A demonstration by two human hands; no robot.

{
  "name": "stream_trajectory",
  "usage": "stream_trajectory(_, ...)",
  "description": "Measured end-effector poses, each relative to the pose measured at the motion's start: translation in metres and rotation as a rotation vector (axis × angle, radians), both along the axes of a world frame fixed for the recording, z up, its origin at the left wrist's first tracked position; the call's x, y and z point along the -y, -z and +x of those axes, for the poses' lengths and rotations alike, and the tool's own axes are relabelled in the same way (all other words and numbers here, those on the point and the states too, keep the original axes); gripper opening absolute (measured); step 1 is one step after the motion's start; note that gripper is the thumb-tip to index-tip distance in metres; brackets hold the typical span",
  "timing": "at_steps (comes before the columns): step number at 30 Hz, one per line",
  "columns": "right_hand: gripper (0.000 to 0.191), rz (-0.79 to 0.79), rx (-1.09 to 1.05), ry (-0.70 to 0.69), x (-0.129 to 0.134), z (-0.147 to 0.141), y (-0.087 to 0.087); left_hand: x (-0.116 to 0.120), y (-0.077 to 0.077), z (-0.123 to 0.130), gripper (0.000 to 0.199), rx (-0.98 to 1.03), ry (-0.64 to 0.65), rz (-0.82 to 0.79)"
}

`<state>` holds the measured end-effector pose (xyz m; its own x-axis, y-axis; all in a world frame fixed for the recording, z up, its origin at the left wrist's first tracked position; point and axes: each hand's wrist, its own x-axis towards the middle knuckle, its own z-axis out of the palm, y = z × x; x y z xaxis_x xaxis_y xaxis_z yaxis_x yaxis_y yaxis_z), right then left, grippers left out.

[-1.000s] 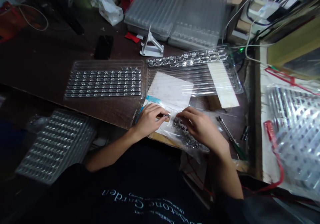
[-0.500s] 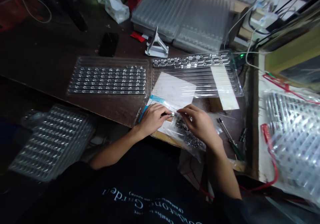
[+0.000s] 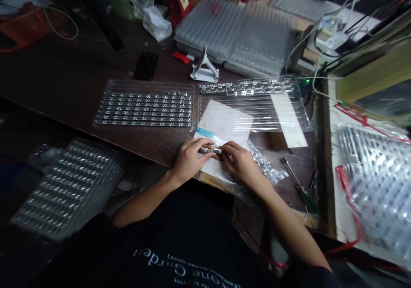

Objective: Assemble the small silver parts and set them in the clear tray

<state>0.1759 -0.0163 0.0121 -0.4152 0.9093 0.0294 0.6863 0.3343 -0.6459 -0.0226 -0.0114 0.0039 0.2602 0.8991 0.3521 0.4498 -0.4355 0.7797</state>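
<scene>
My left hand (image 3: 192, 158) pinches a small metal part (image 3: 215, 150), silvery and bar-shaped, between thumb and fingers. At its other end, the fingers of my right hand (image 3: 238, 159) close on the same part. Both hands are over a white board (image 3: 224, 119) with a strip of blue tape (image 3: 204, 132). Beside my right hand lies a clear bag of small shiny pieces (image 3: 261, 159). Beyond the hands, a clear tray (image 3: 144, 87) at left holds rows of similar metal parts. A second tray (image 3: 224, 104) at right has parts along its far side.
A white strip (image 3: 289, 119) lies across the right tray. A screwdriver (image 3: 300, 185) rests at right. Farther back are a black phone (image 3: 146, 66), a white stand (image 3: 204, 69) and stacked clear trays (image 3: 208, 27). More filled trays (image 3: 64, 185) are stacked low at left.
My right hand has come left from over the bag, and its fingers now meet the small metal part in my left hand. The bag's pieces show more. The camera view has shifted slightly.
</scene>
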Motion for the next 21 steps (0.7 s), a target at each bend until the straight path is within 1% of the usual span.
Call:
stream_trajectory(3, 0.022, 0.009, 0.007, -0.009, 0.001, 0.000, -0.002, -0.002, -0.003, -0.012, 0.026, -0.048, -0.011, 0.002)
stream_trajectory(6, 0.026, 0.030, 0.156, -0.063, 0.004, -0.001, -0.005, -0.018, -0.009, -0.031, 0.019, -0.107, 0.002, 0.004)
stream_trajectory(8, 0.030, 0.082, 0.293, -0.110, 0.007, -0.003, -0.006, -0.040, -0.016, -0.048, 0.013, -0.163, -0.016, 0.027)
stream_trajectory(11, 0.034, 0.137, 0.377, -0.139, 0.009, -0.006, -0.006, -0.089, -0.028, -0.072, 0.012, -0.235, -0.094, 0.071)
stream_trajectory(13, 0.035, 0.156, 0.339, -0.143, 0.009, -0.006, -0.006, -0.125, -0.031, -0.081, 0.012, -0.249, -0.128, 0.077)
stream_trajectory(16, 0.031, 0.195, 0.212, -0.121, 0.007, -0.001, -0.008, -0.169, -0.026, -0.080, 0.009, -0.224, -0.125, 0.034)
stream_trajectory(18, 0.028, 0.225, 0.130, -0.073, 0.007, 0.005, -0.011, -0.186, -0.020, -0.074, 0.008, -0.231, -0.096, 0.004)
stream_trajectory(21, 0.026, 0.229, 0.062, -0.019, 0.006, 0.017, -0.017, -0.197, -0.014, -0.069, 0.007, -0.293, -0.048, -0.012)
